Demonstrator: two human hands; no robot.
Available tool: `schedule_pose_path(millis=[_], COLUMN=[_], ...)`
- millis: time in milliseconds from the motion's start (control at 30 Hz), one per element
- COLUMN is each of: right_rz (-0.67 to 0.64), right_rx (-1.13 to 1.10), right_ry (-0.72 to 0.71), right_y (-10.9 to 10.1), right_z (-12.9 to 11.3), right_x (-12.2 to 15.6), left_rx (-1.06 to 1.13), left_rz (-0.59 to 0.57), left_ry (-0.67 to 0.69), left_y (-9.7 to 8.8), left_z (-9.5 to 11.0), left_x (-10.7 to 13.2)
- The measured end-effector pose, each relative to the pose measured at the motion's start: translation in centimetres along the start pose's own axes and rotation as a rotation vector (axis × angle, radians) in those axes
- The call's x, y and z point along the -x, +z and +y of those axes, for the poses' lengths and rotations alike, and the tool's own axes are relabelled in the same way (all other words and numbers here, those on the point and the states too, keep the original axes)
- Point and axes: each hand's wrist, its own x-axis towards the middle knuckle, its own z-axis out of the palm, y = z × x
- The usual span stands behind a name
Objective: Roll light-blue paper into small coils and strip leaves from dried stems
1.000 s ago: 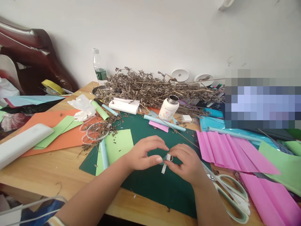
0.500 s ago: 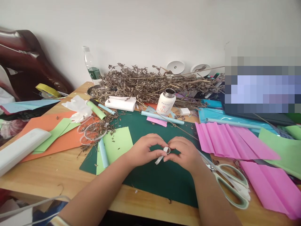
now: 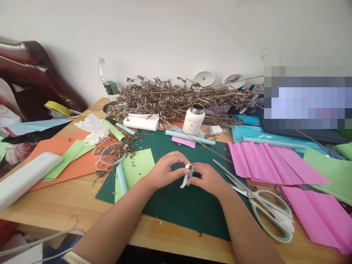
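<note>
Over the dark green cutting mat [image 3: 176, 209], my left hand [image 3: 165, 170] and my right hand [image 3: 207, 178] meet, fingertips pinched together. Between them is a small rolled piece of light blue paper [image 3: 189, 169] with a white strip [image 3: 183, 181] hanging loose below it. Both hands grip this little roll; my left thumb and forefinger pinch it from the left, my right fingers curl round it from the right. Pale green scissors [image 3: 264, 209] lie open on the table just right of my right hand.
A heap of dried twigs [image 3: 176, 99] runs along the back, with a white bottle [image 3: 194, 119] and a water bottle [image 3: 107, 80]. Pink pleated paper [image 3: 269, 165] lies right; orange and green sheets [image 3: 68, 154], a white case [image 3: 24, 176] and rolled paper tubes [image 3: 189, 137] lie left and behind.
My hands have shifted slightly left and turned the roll; the white strip now hangs down to the left. The scissors' blades have come into full view beside my right hand.
</note>
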Motion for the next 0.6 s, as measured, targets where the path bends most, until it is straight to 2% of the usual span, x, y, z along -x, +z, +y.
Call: schedule_pose_path(millis=[67, 167, 300, 433, 600], right_rz=[-0.083, -0.139, -0.173, -0.190, -0.214], right_rx=[-0.042, -0.087, -0.133, -0.184, -0.254], right_ry=[0.030, 0.048, 0.068, 0.055, 0.080], right_y=[0.16, 0.17, 0.04, 0.02, 0.00], right_z=[0.12, 0.25, 0.33, 0.40, 0.61], right_x=[-0.02, -0.04, -0.14, -0.16, -0.08], left_rx=[0.019, 0.053, 0.074, 0.017, 0.066], left_rz=[-0.011, -0.038, -0.084, -0.082, -0.093], left_ry=[0.000, -0.018, -0.030, -0.004, 0.038], left_y=[-0.02, -0.04, -0.17, -0.22, 0.37], left_z=[0.03, 0.25, 0.53, 0.45, 0.22], left_x=[-0.01, -0.02, -0.07, -0.12, -0.01])
